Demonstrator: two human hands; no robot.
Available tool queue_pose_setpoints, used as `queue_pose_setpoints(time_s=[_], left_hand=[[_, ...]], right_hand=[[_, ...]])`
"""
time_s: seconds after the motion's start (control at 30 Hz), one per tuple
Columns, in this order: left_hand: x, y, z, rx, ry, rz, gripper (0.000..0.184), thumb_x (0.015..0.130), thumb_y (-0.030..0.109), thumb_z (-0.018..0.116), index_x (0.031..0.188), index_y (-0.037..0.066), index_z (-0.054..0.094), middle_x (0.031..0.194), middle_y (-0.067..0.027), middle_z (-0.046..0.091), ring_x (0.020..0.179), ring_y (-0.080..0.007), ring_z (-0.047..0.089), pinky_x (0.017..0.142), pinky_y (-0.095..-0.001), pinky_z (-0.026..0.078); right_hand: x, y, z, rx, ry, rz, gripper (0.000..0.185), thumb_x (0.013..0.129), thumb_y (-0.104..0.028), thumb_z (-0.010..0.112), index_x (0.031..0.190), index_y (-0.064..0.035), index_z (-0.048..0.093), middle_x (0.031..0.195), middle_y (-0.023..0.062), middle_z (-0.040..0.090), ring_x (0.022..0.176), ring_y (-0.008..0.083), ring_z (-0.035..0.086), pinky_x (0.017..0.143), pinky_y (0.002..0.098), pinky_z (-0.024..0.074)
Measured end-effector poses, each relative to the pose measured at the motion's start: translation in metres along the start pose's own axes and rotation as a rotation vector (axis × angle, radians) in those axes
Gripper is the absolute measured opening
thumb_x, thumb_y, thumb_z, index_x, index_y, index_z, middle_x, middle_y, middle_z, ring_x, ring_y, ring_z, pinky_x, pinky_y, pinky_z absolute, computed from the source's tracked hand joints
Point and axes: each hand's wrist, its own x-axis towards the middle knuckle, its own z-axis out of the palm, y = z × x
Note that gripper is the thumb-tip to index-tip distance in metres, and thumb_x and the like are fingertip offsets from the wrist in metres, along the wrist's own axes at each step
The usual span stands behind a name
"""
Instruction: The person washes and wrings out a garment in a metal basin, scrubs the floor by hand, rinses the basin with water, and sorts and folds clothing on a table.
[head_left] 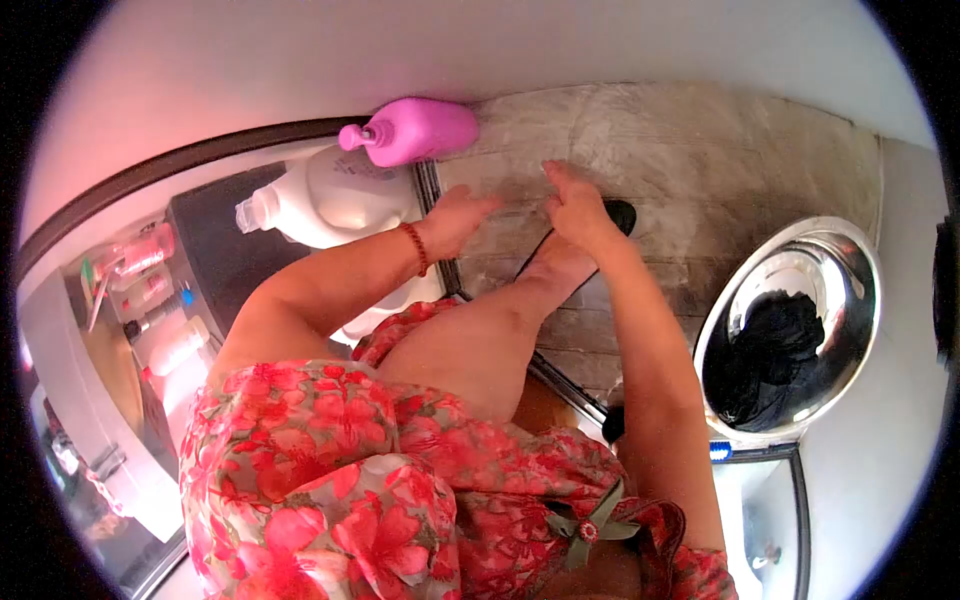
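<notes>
My left hand [458, 222], with a red beaded bracelet on the wrist, is held out over the floor with its fingers stretched and slightly blurred. Nothing shows in it. Beside it stand a white jug [335, 200] and a pink pump bottle [425, 132]. My right hand [577, 207] is above my foot in a black slipper [621, 214], fingers partly extended and apart, holding nothing I can see. A gap separates the two hands. Off to the right is a shiny metal basin [852, 255] with dark, bunched cloth [770, 350] in it.
The tiled floor [700, 160] looks wet and streaked. A dark door track [570, 388] crosses it by my leg. At the left, a shelf holds several bottles [178, 345]. A blue-and-white brush-like item [720, 451] lies below the basin. Walls close in the space.
</notes>
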Motion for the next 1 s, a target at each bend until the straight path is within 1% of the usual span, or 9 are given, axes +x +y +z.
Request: queue_pose_setpoints(time_s=[0.1, 0.17, 0.27, 0.4, 0.7, 0.77, 0.87, 0.9, 1.0], left_hand=[[0.029, -0.048, -0.043, 0.082, 0.065, -0.124, 0.036, 0.084, 0.018, 0.06, 0.113, -0.001, 0.052, 0.103, -0.0109, 0.058, 0.093, -0.019, 0.054, 0.083, -0.0317, 0.044], [0.052, -0.055, -0.057, -0.319, 0.434, 0.622, 0.047, 0.073, 0.002, 0.068, 0.114, 0.0, 0.047, 0.111, -0.0097, 0.056, 0.101, -0.0187, 0.053, 0.088, -0.0318, 0.043], [0.059, -0.044, -0.068, -0.387, 0.514, 0.7, 0.057, 0.067, -0.007, 0.069, 0.118, 0.002, 0.044, 0.115, -0.0076, 0.054, 0.105, -0.0189, 0.052, 0.092, -0.0311, 0.041], [0.032, -0.025, -0.075, -0.387, 0.421, 0.66, 0.069, 0.067, -0.008, 0.071, 0.126, 0.005, 0.036, 0.118, -0.0061, 0.052, 0.109, -0.0194, 0.051, 0.096, -0.0332, 0.04], [0.02, -0.006, -0.039, -0.24, 0.223, 0.663, 0.077, 0.07, 0.003, 0.077, 0.132, 0.007, 0.031, 0.123, -0.0068, 0.048, 0.111, -0.0181, 0.05, 0.094, -0.0322, 0.044], [0.033, -0.002, -0.02, 0.009, 0.284, 0.836, 0.082, 0.071, 0.007, 0.078, 0.135, 0.006, 0.027, 0.125, -0.0086, 0.046, 0.112, -0.0193, 0.05, 0.094, -0.034, 0.044], [0.044, 0.013, 0.03, -0.089, 0.133, 0.924, 0.082, 0.073, 0.01, 0.077, 0.137, 0.006, 0.026, 0.129, -0.0088, 0.043, 0.117, -0.0209, 0.047, 0.098, -0.0358, 0.042], [0.043, 0.025, 0.05, -0.034, 0.138, 0.97, 0.081, 0.074, 0.01, 0.075, 0.138, 0.007, 0.026, 0.131, -0.0082, 0.043, 0.12, -0.0206, 0.046, 0.1, -0.035, 0.04], [0.056, 0.059, 0.11, -0.226, -0.146, 1.065, 0.082, 0.073, 0.01, 0.075, 0.14, 0.007, 0.026, 0.135, -0.0108, 0.039, 0.123, -0.0238, 0.042, 0.1, -0.0366, 0.041]], right_hand=[[0.0, -0.005, 0.017, 0.127, 0.009, -0.015, 0.049, 0.081, -0.008, 0.051, 0.129, 0.0011, 0.044, 0.13, 0.0236, 0.047, 0.119, 0.0393, 0.047, 0.1, 0.0424, 0.0381], [0.003, -0.007, 0.022, 0.157, -0.005, -0.045, 0.051, 0.082, -0.008, 0.051, 0.131, -0.0004, 0.042, 0.13, 0.0239, 0.047, 0.119, 0.0393, 0.046, 0.101, 0.0432, 0.0377], [0.008, -0.024, 0.017, 0.239, -0.065, 0.036, 0.054, 0.085, -0.004, 0.048, 0.138, -0.0045, 0.036, 0.133, 0.0238, 0.046, 0.126, 0.0354, 0.041, 0.103, 0.0364, 0.0352], [0.013, -0.037, 0.019, 0.3, -0.048, 0.063, 0.059, 0.08, -0.007, 0.052, 0.137, -0.0034, 0.036, 0.133, 0.0238, 0.045, 0.121, 0.0396, 0.045, 0.102, 0.0423, 0.0363], [0.028, -0.046, 0.016, 0.444, 0.097, -0.136, 0.079, 0.078, -0.003, 0.053, 0.146, -0.0102, 0.014, 0.147, 0.024, 0.022, 0.135, 0.0368, 0.026, 0.111, 0.0377, 0.0237], [0.018, -0.05, 0.001, 0.603, 0.13, -0.073, 0.083, 0.074, 0.01, 0.05, 0.147, -0.0093, 0.014, 0.15, 0.0154, 0.021, 0.137, 0.0241, 0.025, 0.106, 0.0327, 0.0312], [0.002, -0.035, -0.02, 0.779, 0.28, -0.103, 0.088, 0.071, 0.015, 0.046, 0.148, -0.0096, 0.01, 0.152, 0.012, 0.015, 0.135, 0.0214, 0.027, 0.104, 0.0332, 0.0341], [-0.002, -0.021, -0.022, 0.526, 0.454, -0.171, 0.09, 0.07, 0.015, 0.044, 0.148, -0.0101, 0.008, 0.151, 0.0143, 0.017, 0.134, 0.0247, 0.029, 0.102, 0.0343, 0.0376], [-0.024, -0.012, -0.065, 0.815, 0.541, -0.061, 0.096, 0.069, 0.016, 0.047, 0.149, -0.0165, 0.003, 0.151, 0.0107, 0.014, 0.13, 0.0268, 0.034, 0.099, 0.0367, 0.0412]])
